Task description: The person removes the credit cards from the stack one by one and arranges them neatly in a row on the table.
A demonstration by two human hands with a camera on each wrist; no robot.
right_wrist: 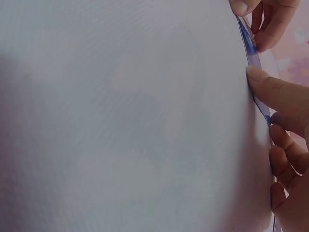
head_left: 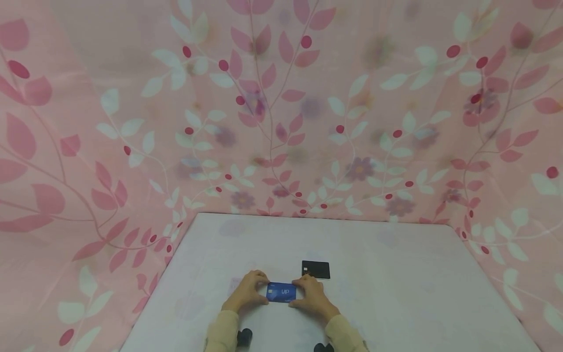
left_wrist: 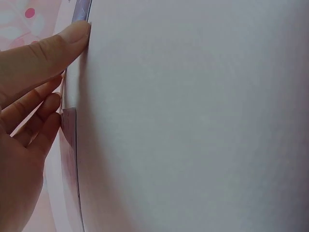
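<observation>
A blue card (head_left: 281, 292) marked "VIP", with a small chip at its left, lies on the white table between both hands. At its left end my left hand (head_left: 251, 289) holds it, thumb at the near corner and index finger at the far corner. My right hand (head_left: 313, 296) grips the right end the same way. In the left wrist view, the thumb (left_wrist: 72, 36) is at the card's edge. The right wrist view shows the blue card (right_wrist: 249, 46) edge-on, with both hands at it. Just beyond my right hand lies a black card (head_left: 317, 269), its near left part overlapped by the fingers.
A pinkish card (left_wrist: 69, 126) lies by the left hand's fingers, mostly hidden behind that hand in the head view. The white table (head_left: 418, 283) ends at a pink floral curtain (head_left: 281, 122) behind and on both sides. Dark devices (head_left: 244, 337) sit at the wrists.
</observation>
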